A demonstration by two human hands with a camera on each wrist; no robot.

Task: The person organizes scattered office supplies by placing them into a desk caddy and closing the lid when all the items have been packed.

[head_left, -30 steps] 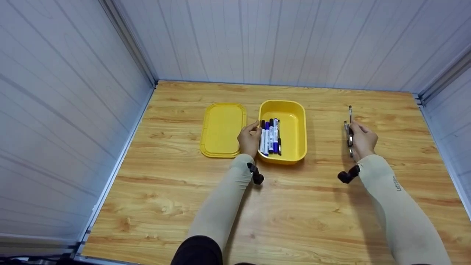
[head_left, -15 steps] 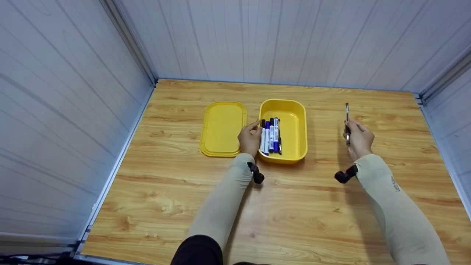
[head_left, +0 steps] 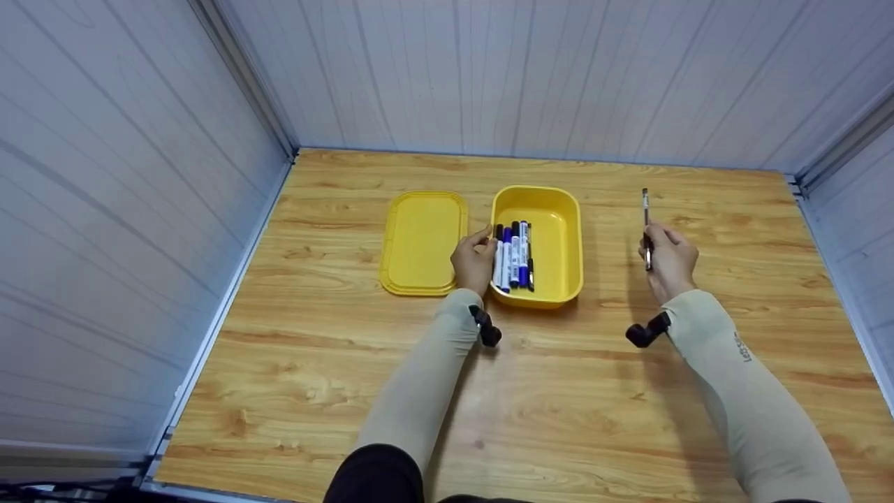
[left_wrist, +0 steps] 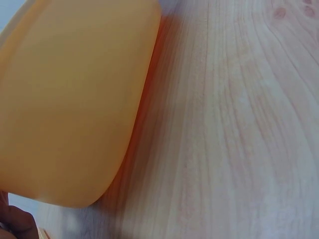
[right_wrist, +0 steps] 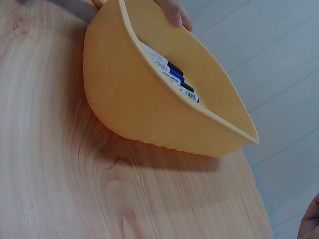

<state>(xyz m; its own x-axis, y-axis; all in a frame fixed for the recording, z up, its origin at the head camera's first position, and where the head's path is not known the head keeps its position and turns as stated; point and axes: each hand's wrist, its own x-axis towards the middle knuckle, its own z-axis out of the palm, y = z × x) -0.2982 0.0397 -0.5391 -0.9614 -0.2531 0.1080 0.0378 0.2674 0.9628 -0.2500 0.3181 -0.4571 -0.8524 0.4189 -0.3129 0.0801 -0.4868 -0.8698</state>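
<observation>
Head view first: we see the yellow box (head_left: 558, 262) standing uncovered on the tabletop (head_left: 545, 405), its yellow lid (head_left: 423, 243) lying flat just to the left. Our left hand (head_left: 473, 264) is at the box's left wall, fingers bent about the rim, so we read its grip as pinching that side. Our right hand (head_left: 672, 265) is well apart from the box on the other side, its grip closed on a slim dark pen (head_left: 646, 209) that points away from us; whether a second one hides behind it, we cannot tell. Four white markers (head_left: 515, 258) with black or blue ends lie side by side along the box's left wall, and a thin black pen (head_left: 531, 269) lies next to them. Left wrist view gives us mostly the outer wall of the box, with a few darkened fingers low in the corner, too little to confirm the hold. Right wrist view shows us the marker ends over the near rim, fingertips at the far rim, and only a sliver of the right hand at the edge; the held pen is out of sight there. We judge the packing well advanced: five writing things are in, while the held pen is outside and the lid is off.
</observation>
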